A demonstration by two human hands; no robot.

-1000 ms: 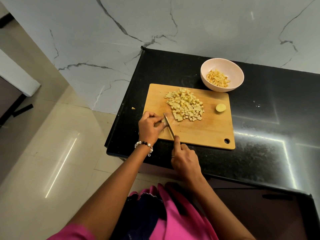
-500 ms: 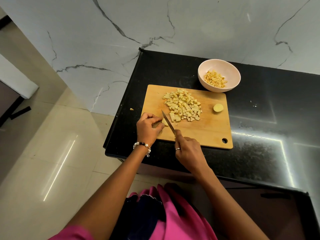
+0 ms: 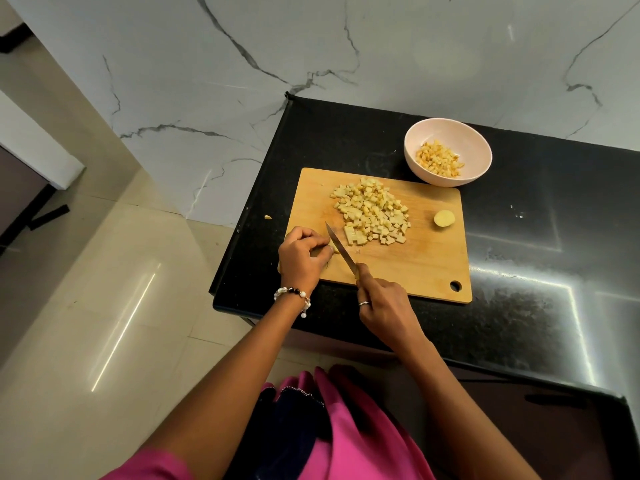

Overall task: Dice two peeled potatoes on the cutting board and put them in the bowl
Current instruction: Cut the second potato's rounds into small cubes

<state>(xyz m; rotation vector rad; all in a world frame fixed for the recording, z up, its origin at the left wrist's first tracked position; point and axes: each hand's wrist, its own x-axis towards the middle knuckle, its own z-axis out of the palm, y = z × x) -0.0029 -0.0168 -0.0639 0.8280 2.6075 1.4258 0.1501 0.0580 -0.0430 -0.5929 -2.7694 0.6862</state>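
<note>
A rectangular wooden cutting board (image 3: 412, 268) with rounded corners and a round hanging hole at its near right corner lies flat on a polished black speckled stone surface (image 3: 540, 258). A heap of pale yellow diced potato (image 3: 372, 211) sits on the far centre of the board. A small rounded potato end (image 3: 444, 218) lies alone near the board's right edge.

The left hand (image 3: 301, 258) rests on the board's near left corner, its fingers curled down over a remaining potato piece (image 3: 335, 250), most of which is hidden beneath them. The right hand (image 3: 384, 306) has its grip wrapped round the handle of a knife (image 3: 341, 249); the handle itself is covered by the hand. The narrow metal blade points far-left, its edge against the exposed end of the held piece.

A round, smooth, pale pink bowl (image 3: 464, 129) stands on the surface just beyond the board's far right corner. It contains a small quantity of potato cubes (image 3: 439, 159), more orange in tone than the heap on the board.

One stray potato fragment (image 3: 267, 217) lies on the surface left of the board.
</note>
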